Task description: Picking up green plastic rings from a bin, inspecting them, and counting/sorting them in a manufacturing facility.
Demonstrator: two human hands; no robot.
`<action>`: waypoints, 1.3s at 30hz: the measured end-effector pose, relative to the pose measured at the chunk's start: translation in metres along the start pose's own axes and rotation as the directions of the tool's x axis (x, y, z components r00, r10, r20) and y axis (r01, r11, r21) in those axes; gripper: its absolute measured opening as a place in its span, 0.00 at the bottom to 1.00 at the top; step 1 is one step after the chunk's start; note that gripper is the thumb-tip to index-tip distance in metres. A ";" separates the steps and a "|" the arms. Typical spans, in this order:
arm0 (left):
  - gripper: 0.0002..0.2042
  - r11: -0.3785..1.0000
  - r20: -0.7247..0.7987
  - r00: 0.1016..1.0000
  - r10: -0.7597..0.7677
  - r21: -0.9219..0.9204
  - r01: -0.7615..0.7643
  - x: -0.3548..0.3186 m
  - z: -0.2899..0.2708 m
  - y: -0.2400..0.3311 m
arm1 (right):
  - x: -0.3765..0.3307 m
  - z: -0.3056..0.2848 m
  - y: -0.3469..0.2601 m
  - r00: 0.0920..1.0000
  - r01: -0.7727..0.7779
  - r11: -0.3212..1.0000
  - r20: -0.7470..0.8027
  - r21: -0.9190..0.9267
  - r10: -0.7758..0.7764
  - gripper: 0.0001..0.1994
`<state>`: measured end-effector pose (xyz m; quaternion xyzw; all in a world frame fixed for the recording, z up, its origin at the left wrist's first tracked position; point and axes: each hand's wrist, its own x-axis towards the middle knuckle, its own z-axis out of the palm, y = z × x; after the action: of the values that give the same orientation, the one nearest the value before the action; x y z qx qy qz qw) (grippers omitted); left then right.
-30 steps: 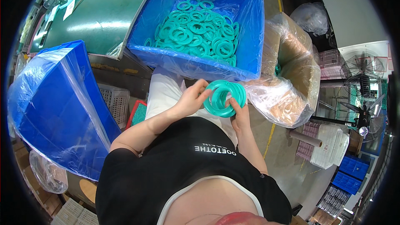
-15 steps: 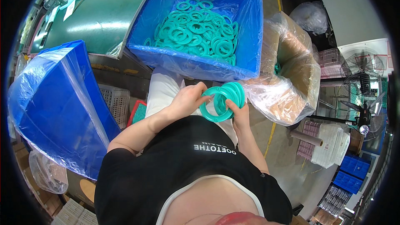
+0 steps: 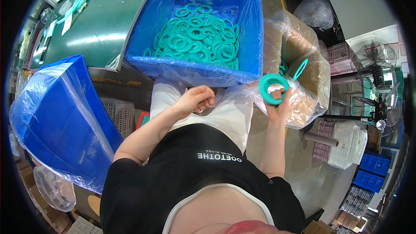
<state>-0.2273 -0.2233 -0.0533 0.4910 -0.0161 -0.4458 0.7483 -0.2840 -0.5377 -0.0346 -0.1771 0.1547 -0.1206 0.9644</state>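
My right hand (image 3: 278,105) holds up a green ring (image 3: 263,91), its fingers through the opening; the ring looks thick, and I cannot tell if several are stacked there. Just beyond it, a single thin green ring (image 3: 300,70) shows nearly edge-on in the air over the plastic-lined carton (image 3: 318,76). My left hand (image 3: 197,99) hovers above my lap with fingers curled in, and nothing shows in it. In front of me, many loose green rings (image 3: 195,34) lie heaped in a blue bin (image 3: 195,67) lined with clear plastic.
A second blue bin (image 3: 65,117), also plastic-lined, tilts at my left. Behind it stands a green-topped table (image 3: 104,17). A grey crate (image 3: 119,115) sits on the floor. To the right are a black fan (image 3: 379,112) and stacked white crates (image 3: 346,145).
My right hand has moved right toward the carton with the green ring. My left hand has let go of the rings and curled. One ring is now apart, over the carton.
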 end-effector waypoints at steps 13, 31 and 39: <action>0.12 0.896 0.113 0.973 -0.200 -0.380 0.228 0.003 0.026 -0.014 | -0.058 0.015 0.091 0.712 0.702 -0.296 0.637 -0.647 0.295 0.16; 0.11 0.945 -0.042 0.947 0.318 0.088 -0.314 -0.016 0.025 -0.028 | -0.066 0.023 0.117 0.993 -0.062 0.671 -0.116 -0.739 -0.036 0.07; 0.17 0.984 -0.075 0.996 0.052 0.173 -0.039 -0.026 0.000 0.012 | -0.058 0.030 0.092 0.959 -0.193 0.388 -0.090 -0.901 0.268 0.14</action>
<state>-0.2351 -0.2045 -0.0339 0.5705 -0.0360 -0.4057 0.7132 -0.3108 -0.4287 -0.0276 -0.6468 0.1842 0.1221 0.7299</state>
